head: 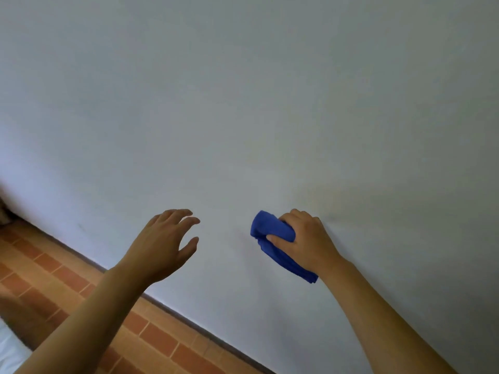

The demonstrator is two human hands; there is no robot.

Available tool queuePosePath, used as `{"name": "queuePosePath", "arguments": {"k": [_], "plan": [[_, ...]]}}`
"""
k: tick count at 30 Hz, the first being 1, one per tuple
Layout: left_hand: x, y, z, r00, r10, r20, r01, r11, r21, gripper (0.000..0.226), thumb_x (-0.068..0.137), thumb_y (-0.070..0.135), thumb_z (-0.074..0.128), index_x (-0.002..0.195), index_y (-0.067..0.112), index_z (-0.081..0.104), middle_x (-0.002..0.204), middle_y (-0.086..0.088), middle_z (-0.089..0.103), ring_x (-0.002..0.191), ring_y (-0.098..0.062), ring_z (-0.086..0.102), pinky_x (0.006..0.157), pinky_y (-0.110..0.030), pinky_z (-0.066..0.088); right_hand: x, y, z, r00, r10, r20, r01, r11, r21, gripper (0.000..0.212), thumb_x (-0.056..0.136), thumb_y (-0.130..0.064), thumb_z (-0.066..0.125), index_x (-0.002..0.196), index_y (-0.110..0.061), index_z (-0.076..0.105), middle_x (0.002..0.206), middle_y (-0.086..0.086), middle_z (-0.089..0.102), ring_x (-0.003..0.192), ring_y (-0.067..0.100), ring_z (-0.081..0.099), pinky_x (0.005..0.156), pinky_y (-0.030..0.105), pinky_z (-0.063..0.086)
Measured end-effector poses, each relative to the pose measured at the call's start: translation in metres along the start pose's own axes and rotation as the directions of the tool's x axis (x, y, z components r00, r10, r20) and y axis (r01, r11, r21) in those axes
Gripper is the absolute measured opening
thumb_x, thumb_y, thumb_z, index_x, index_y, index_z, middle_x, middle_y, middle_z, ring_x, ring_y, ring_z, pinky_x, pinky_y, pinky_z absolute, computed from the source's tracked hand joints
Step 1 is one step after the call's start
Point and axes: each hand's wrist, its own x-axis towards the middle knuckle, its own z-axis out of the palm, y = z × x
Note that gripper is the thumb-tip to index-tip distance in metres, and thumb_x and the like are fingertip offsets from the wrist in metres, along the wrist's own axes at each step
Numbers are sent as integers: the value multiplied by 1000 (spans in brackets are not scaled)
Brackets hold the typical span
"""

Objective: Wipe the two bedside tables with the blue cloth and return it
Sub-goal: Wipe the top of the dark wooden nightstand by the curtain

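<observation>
My right hand (307, 242) has its grip clenched round the bunched blue cloth (272, 238), thumb across it, one end hanging below my wrist. My left hand (164, 245) is released, fingers spread and loosely bent, holding nothing. Both are raised before a plain white wall (243, 103). Orange tiled floor (67, 279) lies lower left.

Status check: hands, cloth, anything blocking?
Left hand open, empty. Right hand grips bunched blue cloth. No bedside table in view, only white wall and tiled floor.
</observation>
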Motion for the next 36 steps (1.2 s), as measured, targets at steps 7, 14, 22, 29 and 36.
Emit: {"name": "queuePosePath", "arguments": {"k": [7, 14, 22, 29, 36], "plan": [[-15, -92, -16, 974, -224, -30, 226, 971, 73, 45, 99, 50, 50, 139, 31, 54, 149, 6, 51, 138, -16, 46, 114, -40, 39, 107, -67, 67, 973, -215, 89, 210, 976, 61, 28, 98, -53, 60, 100, -26, 67, 91, -13, 61, 85, 10, 57, 88, 39, 48], [-52, -167, -43, 862, -501, -77, 507, 849, 147, 47, 97, 51, 53, 140, 33, 53, 150, 5, 50, 140, -19, 44, 114, -43, 38, 206, -153, 140, 856, -478, 199, 439, 874, 209, 30, 98, -51, 61, 104, -23, 68, 94, -10, 63, 88, 12, 58, 89, 39, 49], [-68, -212, -71, 671, -720, -179, 742, 646, 182, 45, 98, 49, 53, 139, 30, 55, 151, 4, 50, 141, -19, 43, 117, -43, 37, 307, -233, 200, 675, -710, 201, 620, 693, 368, 24, 97, -45, 63, 99, -21, 68, 90, -9, 64, 83, 12, 59, 87, 39, 50], [-93, -224, -85, 508, -822, -257, 858, 458, 231, 47, 97, 49, 55, 140, 28, 56, 149, 4, 51, 141, -18, 43, 115, -41, 37, 362, -295, 265, 600, -786, 149, 638, 583, 503, 24, 98, -43, 59, 79, -27, 58, 74, -11, 59, 69, 10, 59, 73, 35, 54], [-108, -246, -93, 417, -851, -319, 905, 358, 229, 46, 95, 45, 61, 136, 25, 60, 144, 1, 56, 136, -20, 48, 110, -41, 41, 390, -342, 307, 544, -827, 142, 633, 515, 578, 19, 98, -45, 63, 86, -30, 62, 77, -15, 62, 69, 6, 61, 70, 22, 48]]}}
